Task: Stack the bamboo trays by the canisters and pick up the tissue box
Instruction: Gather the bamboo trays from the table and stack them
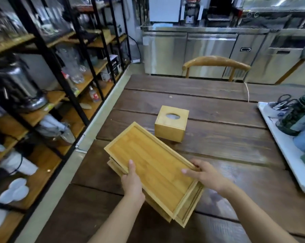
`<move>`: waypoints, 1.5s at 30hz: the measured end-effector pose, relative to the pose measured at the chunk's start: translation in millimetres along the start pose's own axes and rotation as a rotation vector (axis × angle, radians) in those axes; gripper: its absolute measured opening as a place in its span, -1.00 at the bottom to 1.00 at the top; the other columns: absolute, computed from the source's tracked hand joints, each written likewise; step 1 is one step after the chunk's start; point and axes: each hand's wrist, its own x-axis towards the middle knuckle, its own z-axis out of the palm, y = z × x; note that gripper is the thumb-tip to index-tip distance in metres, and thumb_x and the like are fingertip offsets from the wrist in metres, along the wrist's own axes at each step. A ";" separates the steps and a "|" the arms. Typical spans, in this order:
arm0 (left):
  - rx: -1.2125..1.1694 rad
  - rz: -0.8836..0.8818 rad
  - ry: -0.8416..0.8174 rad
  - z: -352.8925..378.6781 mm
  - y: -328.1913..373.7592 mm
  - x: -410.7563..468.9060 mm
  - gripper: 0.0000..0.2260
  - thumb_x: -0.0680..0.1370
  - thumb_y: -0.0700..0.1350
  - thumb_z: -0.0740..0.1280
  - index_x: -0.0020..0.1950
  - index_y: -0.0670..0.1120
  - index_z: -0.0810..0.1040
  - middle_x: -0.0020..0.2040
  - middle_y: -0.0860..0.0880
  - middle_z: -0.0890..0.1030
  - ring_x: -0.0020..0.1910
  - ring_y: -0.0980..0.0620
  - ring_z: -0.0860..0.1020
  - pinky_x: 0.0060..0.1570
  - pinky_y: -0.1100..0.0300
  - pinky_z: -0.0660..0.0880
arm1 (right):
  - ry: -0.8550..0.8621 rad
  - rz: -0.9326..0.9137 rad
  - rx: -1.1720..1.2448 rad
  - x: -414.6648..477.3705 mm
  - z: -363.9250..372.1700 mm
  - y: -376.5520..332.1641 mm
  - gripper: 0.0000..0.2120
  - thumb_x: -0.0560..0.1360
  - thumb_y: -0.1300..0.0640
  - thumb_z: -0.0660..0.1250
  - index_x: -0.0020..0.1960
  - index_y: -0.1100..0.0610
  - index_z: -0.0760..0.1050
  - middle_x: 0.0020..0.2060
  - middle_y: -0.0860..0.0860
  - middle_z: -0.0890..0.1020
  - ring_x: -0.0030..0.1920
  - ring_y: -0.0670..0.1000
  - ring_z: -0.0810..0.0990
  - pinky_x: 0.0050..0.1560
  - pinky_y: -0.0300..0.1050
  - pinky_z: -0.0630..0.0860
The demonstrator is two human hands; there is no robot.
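Stack of bamboo trays [153, 170] at the near left part of the dark plank table [218, 137], set on a slant, long side running from far left to near right. Top tray open side up, bare inside, slightly askew over the ones beneath, whose edges peek out at the near right corner and along the left side. Exact number of trays in the stack hard to tell.

Left hand [133, 184] clamped on the left long edge of the top tray, thumb lying on the inner surface, fingers curled under and out of sight. Right hand [203, 174] closed on the right long edge near the near corner, thumb over the rim, fingers wrapped around the outside. Both forearms bare, reaching in from the bottom.

Tissue box [171, 123] just beyond the stack, a small wooden cube with an oval hole on top, standing upright on the table, close to the far end of the trays but apart from them, untouched.

White tray [286, 155] at the right edge of the table, carrying dark green canisters [295, 118] and a cup with scissors [285, 100]. Wooden chair [216, 63] at the far side. Black-framed shelves [48, 71] with glassware along the left.
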 end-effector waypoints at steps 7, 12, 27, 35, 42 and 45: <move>0.099 0.000 0.110 0.2 -5.2 6.5 -0.54 0.57 0.08 0.22 0.36 -0.17 0.30 0.29 -0.24 0.47 0.21 -0.27 0.49 0.20 -0.18 0.46 | 0.122 -0.029 -0.007 14.0 25.2 7.8 -0.79 0.57 0.08 0.22 -0.20 0.01 0.55 -0.28 -0.07 0.60 -0.21 -0.07 0.56 -0.13 -0.11 0.49; 0.206 0.138 0.167 3.0 -12.3 11.7 -0.63 0.60 -0.12 0.22 0.38 -0.19 0.31 0.42 -0.19 0.27 0.28 -0.28 0.43 0.27 -0.23 0.42 | 0.131 -0.056 0.037 18.4 32.8 7.0 -0.83 0.58 0.11 0.21 -0.11 0.00 0.55 -0.22 -0.07 0.62 -0.14 -0.06 0.58 -0.13 -0.20 0.45; 0.190 0.024 0.292 -4.6 -18.9 37.1 -0.57 0.56 -0.30 0.19 0.43 -0.12 0.32 0.37 -0.23 0.42 0.21 -0.32 0.51 0.12 -0.28 0.52 | 0.111 -0.020 -0.172 29.1 47.5 15.8 -0.76 0.59 0.07 0.16 0.19 0.08 0.52 -0.11 -0.10 0.44 0.13 0.02 0.45 0.24 -0.02 0.37; 0.119 -0.115 0.203 -10.7 -10.5 37.9 -0.58 0.50 -0.21 0.34 0.35 -0.17 0.37 0.35 -0.25 0.41 0.19 -0.33 0.49 0.19 -0.29 0.47 | 0.058 0.019 -0.226 43.7 41.6 -1.5 -0.52 0.53 -0.05 0.26 0.37 0.16 0.39 0.26 0.07 0.49 0.30 0.07 0.45 0.32 -0.06 0.35; 0.138 -0.263 0.062 -4.5 -3.4 28.2 -0.59 0.50 -0.09 0.35 0.33 -0.14 0.43 0.30 -0.26 0.45 0.16 -0.36 0.49 0.21 -0.38 0.38 | -0.181 0.190 0.005 55.4 42.6 -23.9 -0.47 0.45 -0.07 0.36 0.35 0.13 0.42 0.27 0.06 0.53 0.22 0.04 0.47 0.30 -0.07 0.36; 0.174 -0.279 0.045 -6.9 3.7 21.5 -0.62 0.52 -0.13 0.33 0.32 -0.17 0.43 0.29 -0.28 0.47 0.20 -0.37 0.46 0.26 -0.37 0.34 | -0.173 0.227 0.054 56.1 42.5 -20.6 -0.37 0.35 -0.09 0.41 0.34 0.16 0.44 0.27 0.08 0.54 0.27 0.10 0.49 0.35 0.08 0.37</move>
